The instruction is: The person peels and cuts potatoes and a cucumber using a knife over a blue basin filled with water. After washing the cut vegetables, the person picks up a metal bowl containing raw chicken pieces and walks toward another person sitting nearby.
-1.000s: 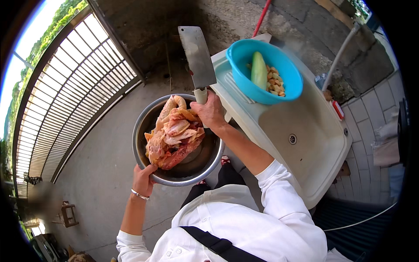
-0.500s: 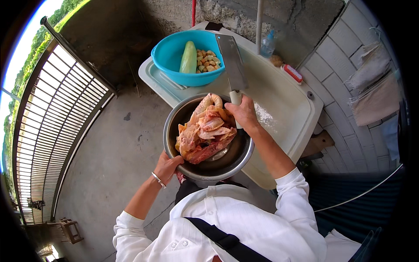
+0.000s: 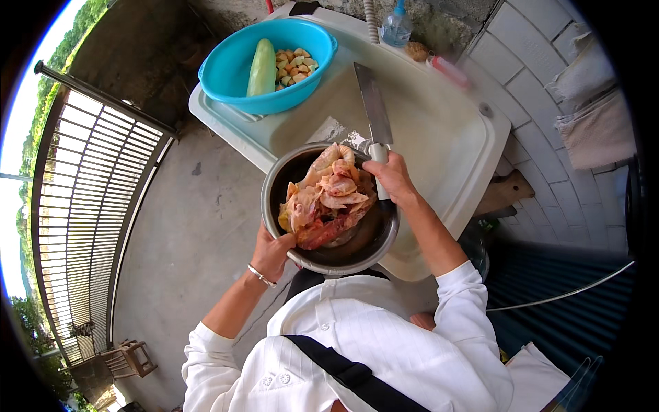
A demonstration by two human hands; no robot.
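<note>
A metal bowl (image 3: 374,244) is held in front of my body, over the near edge of the sink. Raw chicken (image 3: 328,199), plucked and with its pale skin and red flesh showing, lies heaped inside it. My left hand (image 3: 274,248) grips the bowl's near left rim, thumb over the edge. On the opposite side, my right hand (image 3: 392,177) closes round the white handle of a cleaver (image 3: 374,106) and rests against the bowl's right rim. The broad blade points away from me above the sink; the fingers under the bowl are hidden.
A pale sink (image 3: 439,137) stands ahead, bearing a turquoise basin (image 3: 285,101) with a peeled green gourd (image 3: 261,69) and cut chunks (image 3: 294,67). Behind are a clear blue-topped bottle (image 3: 396,26) and a red-and-white brush (image 3: 449,71). Cloths (image 3: 594,130) hang right; a barred gate (image 3: 89,199) stands left.
The sink and turquoise basin have shifted up and leftward in view as my head and body move. The bowl has turned slightly; both hands keep their holds, the cleaver still in the right.
</note>
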